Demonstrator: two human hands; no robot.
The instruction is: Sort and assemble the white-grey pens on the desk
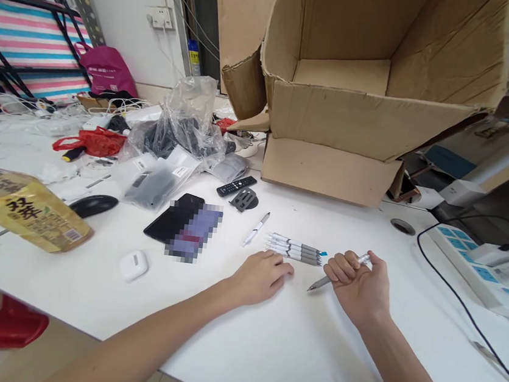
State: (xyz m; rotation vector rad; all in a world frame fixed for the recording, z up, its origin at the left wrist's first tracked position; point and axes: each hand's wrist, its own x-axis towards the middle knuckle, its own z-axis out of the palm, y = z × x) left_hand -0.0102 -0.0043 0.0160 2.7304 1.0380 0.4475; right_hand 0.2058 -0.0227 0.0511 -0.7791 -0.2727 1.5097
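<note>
In my right hand is a white-and-grey pen, its grey tip pointing down to the left and my thumb at its upper end. My left hand rests palm down on the table, fingers loosely bent, with nothing visible in it. Just beyond its fingers lies a row of several similar pens, side by side with their grey ends to the right. A small blue piece shows at that end. One more pen lies apart, slanted, to the left of the row.
A large open cardboard box stands at the back. Left lie a phone, a remote, a white earbud case, a tilted drink bottle and plastic-bagged items. A power strip with a black cable is at right.
</note>
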